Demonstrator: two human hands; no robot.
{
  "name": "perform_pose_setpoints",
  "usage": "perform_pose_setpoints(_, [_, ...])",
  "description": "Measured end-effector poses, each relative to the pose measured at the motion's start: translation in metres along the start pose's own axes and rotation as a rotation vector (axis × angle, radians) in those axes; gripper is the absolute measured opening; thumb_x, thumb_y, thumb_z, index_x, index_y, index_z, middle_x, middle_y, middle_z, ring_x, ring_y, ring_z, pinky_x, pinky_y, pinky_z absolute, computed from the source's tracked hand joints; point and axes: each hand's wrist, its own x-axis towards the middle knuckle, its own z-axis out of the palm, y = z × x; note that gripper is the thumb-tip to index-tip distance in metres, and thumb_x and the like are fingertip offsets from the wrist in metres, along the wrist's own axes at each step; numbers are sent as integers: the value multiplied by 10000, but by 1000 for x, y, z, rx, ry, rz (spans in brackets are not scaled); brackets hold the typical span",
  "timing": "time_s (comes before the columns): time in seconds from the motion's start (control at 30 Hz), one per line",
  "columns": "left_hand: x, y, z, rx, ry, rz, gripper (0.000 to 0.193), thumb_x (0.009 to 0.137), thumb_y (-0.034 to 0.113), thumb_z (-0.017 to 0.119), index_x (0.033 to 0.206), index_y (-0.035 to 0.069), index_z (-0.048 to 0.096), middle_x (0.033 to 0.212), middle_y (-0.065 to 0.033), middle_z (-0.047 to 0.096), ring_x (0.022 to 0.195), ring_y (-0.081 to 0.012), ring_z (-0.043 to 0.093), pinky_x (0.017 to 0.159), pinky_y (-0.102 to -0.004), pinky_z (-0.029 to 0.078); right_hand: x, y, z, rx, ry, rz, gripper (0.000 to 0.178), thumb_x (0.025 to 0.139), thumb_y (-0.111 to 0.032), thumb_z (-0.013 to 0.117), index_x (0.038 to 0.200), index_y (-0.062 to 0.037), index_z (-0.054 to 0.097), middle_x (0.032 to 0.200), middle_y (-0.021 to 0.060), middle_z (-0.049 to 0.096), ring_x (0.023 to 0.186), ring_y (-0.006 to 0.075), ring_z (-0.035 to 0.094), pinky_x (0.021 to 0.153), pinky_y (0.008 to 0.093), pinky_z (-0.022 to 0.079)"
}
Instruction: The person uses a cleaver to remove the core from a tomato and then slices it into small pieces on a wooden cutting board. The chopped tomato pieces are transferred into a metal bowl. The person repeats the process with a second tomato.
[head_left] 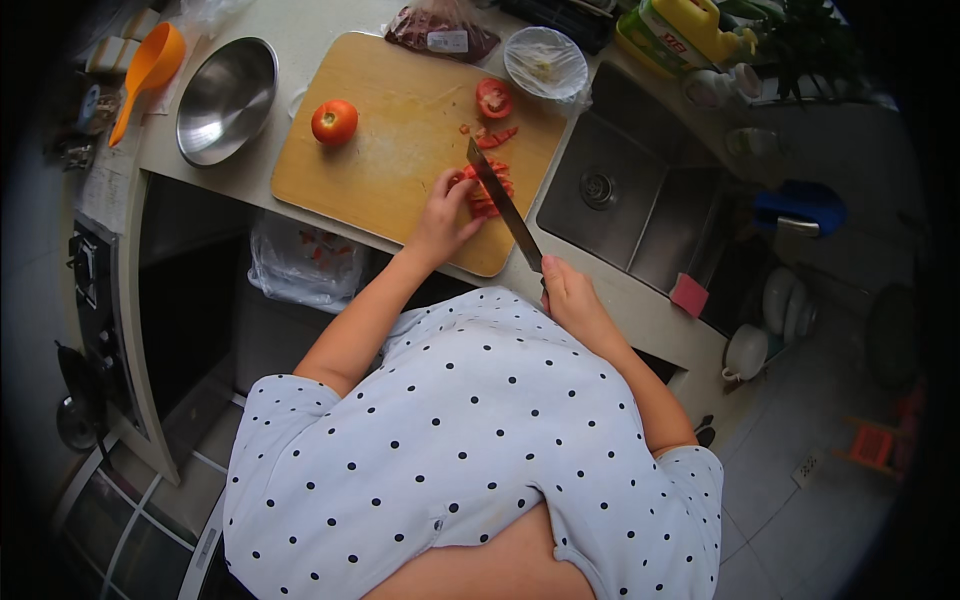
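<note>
My right hand (572, 296) is closed round the handle of a kitchen knife (510, 212), whose long blade slants up and left over the cutting board (390, 190). Under and beside the blade lies cut tomato (478, 200) in red pieces. My left hand (440, 218) rests its curled fingertips against the left side of these pieces, holding them on the board. A tomato half (494, 98) sits farther off, cut face up, with a few loose tomato bits (495, 138) nearer to the blade. On the board's left stands a whole tomato (335, 122).
A steel bowl (228, 100) and an orange ladle (148, 75) lie left of the board. Beyond it are bagged dark red meat (442, 35) and a film-covered bowl (545, 65). The steel sink (600, 185) adjoins on the right, with a pink sponge (690, 295). Below hangs a lined bin (305, 265).
</note>
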Motion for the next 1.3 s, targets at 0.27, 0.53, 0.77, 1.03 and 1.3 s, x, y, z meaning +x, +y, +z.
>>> perform_pose_setpoints(0.27, [1, -6, 0, -29, 18, -18, 525, 662, 81, 776, 1122, 7, 534, 1195, -182, 444, 1046, -321, 547, 856, -357, 501, 16, 7, 7, -29, -16, -8, 464, 993, -358, 318, 824, 34, 498, 632, 196, 526, 587, 300, 516, 610, 406, 424])
perform_pose_setpoints(0.53, [3, -7, -1, -6, 37, 8, 483, 650, 92, 775, 1072, 10, 554, 1178, -196, 479, 1033, -353, 540, 855, -371, 488, 64, 19, 33, -24, 29, -89, 443, 988, -355, 334, 890, 30, 532, 730, 255, 565, 680, 420, 542, 658, 440, 438])
perform_pose_setpoints(0.77, [0, -6, 3, 44, 98, -2, 484, 656, 93, 762, 1083, 8, 550, 1173, -208, 493, 1040, -369, 534, 871, -388, 472, 49, 33, 35, -128, 85, -196, 403, 977, -344, 366, 1034, 8, 555, 858, 291, 600, 830, 474, 567, 708, 487, 454])
perform_pose_setpoints(1.03, [-2, -5, 5, -16, 92, 1, 473, 643, 45, 737, 1065, 1, 530, 1163, -217, 483, 1052, -387, 510, 872, -409, 458, 84, 8, 48, -174, 111, -273, 371, 972, -324, 379, 1098, -16, 543, 842, 284, 609, 805, 472, 577, 705, 510, 462])
perform_pose_setpoints(1.3, [-1, -19, 5, -10, 100, -8, 473, 652, 39, 734, 1086, 21, 546, 1117, -164, 502, 961, -332, 574, 783, -366, 516, 24, 53, 27, -126, 50, -135, 392, 977, -348, 367, 991, -1, 547, 751, 255, 601, 704, 453, 571, 653, 483, 454])
